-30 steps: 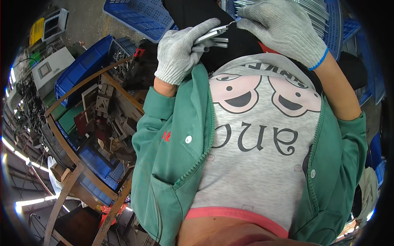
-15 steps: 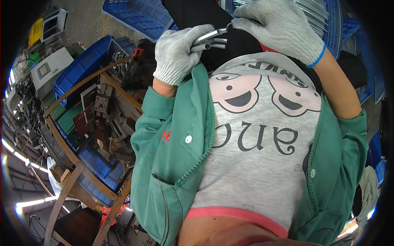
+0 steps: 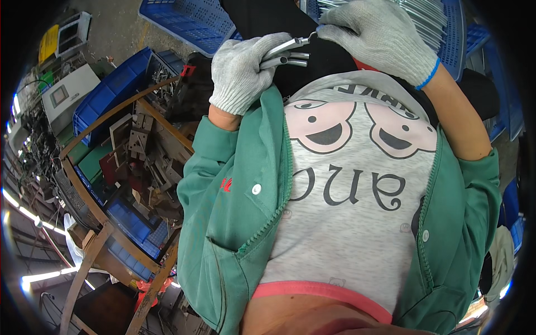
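Note:
Both hands wear pale knitted work gloves. My left hand (image 3: 245, 67) is closed round several short, shiny metal tubes (image 3: 276, 61), whose ends stick out to the right past the fingers. A thin hooked metal piece (image 3: 313, 34) shows at the end of the uppermost tube. My right hand (image 3: 371, 36) pinches at a small blue bit (image 3: 320, 27) beside that hook, its fingertips closed. What the blue bit belongs to is hidden by the glove. The hands are close together above my dark-clothed lap (image 3: 318, 58).
A blue basket (image 3: 455, 39) full of long, thin metal rods (image 3: 424, 19) stands beyond my right hand. Another blue basket (image 3: 187, 22) lies at the upper left. To the left are a blue bin (image 3: 106, 103), a grey box (image 3: 70, 92) and a metal frame (image 3: 89, 201) around metal blocks.
My right hand has shifted very slightly, and the tubes in my left hand have tilted a little. Both grips stay the same.

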### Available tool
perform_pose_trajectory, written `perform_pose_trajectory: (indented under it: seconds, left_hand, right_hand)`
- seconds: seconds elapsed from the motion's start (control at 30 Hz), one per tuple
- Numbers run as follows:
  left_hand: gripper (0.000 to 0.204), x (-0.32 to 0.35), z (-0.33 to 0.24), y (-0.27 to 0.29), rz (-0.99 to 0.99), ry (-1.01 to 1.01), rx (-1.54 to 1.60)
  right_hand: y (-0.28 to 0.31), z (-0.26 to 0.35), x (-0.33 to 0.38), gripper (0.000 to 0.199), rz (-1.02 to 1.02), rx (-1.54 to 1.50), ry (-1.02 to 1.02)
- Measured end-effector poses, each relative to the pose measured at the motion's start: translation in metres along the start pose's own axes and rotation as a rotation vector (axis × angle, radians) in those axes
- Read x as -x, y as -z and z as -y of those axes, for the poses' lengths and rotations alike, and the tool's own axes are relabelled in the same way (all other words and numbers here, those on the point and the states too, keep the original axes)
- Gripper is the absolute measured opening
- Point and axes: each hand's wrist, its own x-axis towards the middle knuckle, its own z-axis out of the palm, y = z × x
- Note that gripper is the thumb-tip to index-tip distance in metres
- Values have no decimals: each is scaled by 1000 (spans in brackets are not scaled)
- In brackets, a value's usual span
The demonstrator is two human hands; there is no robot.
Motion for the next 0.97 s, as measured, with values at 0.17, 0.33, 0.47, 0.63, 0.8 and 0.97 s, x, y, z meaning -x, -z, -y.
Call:
perform_pose_trajectory:
  seconds: [0.17, 0.33, 0.47, 0.63, 0.8, 0.97]
  left_hand:
    - [38, 0, -3, -1, -15, 42, -9]
    - [30, -4, 0, 3, 35, -9, -35]
    - [23, -5, -11, 8, 153, 187, 68]
    - [22, 1, 2, -4, 84, 256, 213]
    - [28, 4, 9, -2, 72, 166, 210]
    - [32, 2, 6, -3, 34, 56, 199]
  right_hand:
    - [5, 1, 3, 31, 122, 132, 166]
    - [2, 3, 2, 30, -14, -74, 31]
    - [14, 1, 2, 29, 5, -67, -7]
    - [20, -2, 0, 28, -52, -37, 55]
    - [22, 4, -3, 26, -42, -46, 64]
    - [14, -7, -5, 26, -139, -17, 263]
